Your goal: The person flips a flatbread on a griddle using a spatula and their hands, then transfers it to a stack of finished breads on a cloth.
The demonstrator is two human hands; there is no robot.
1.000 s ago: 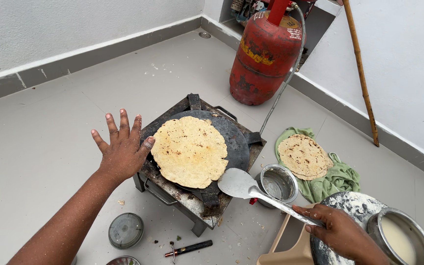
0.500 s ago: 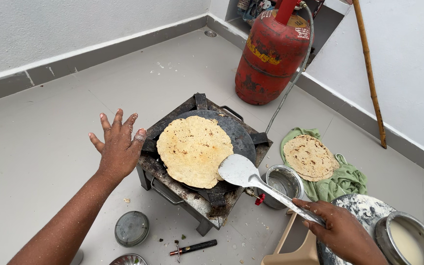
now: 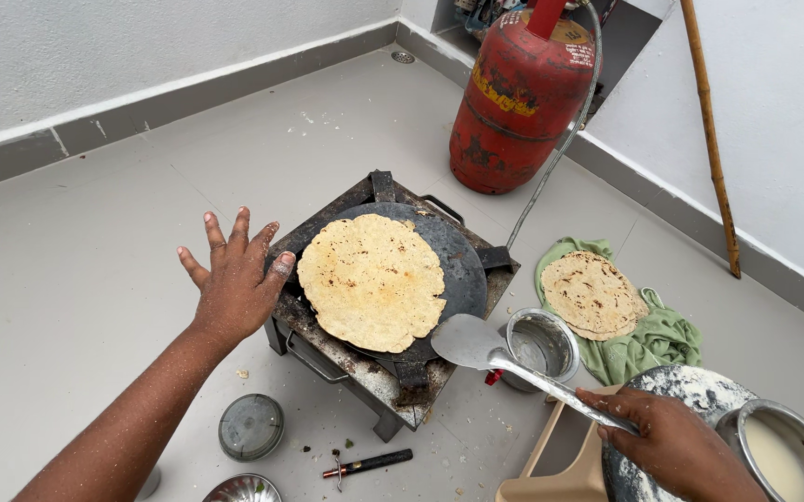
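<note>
The right hand (image 3: 671, 446) is closed around the handle of a metal spatula (image 3: 513, 358), whose flat blade hovers just off the near right edge of the stove (image 3: 392, 372), close to the flatbread (image 3: 370, 281) but not touching it. The flatbread lies flat on a dark round griddle (image 3: 453, 260) that sits on top of the stove, covering most of the griddle's left part. The left hand (image 3: 234, 279) is held open with fingers spread, holding nothing, just beside the stove's left edge, with the thumb nearest to the griddle rim.

Right of the stove, a small steel cup (image 3: 539, 346) stands touching distance from the spatula's neck. Farther right, a second cooked flatbread (image 3: 592, 294) rests on a green cloth (image 3: 648, 339). Behind the stove stands a red gas cylinder (image 3: 518, 93), its hose running down toward the stove. In front of the stove lie a round lid (image 3: 251, 427) and a dark lighter (image 3: 369, 462). Near the right hand, a floured board (image 3: 690, 390) and a steel bowl of pale liquid (image 3: 783, 455) sit well right of the stove.
</note>
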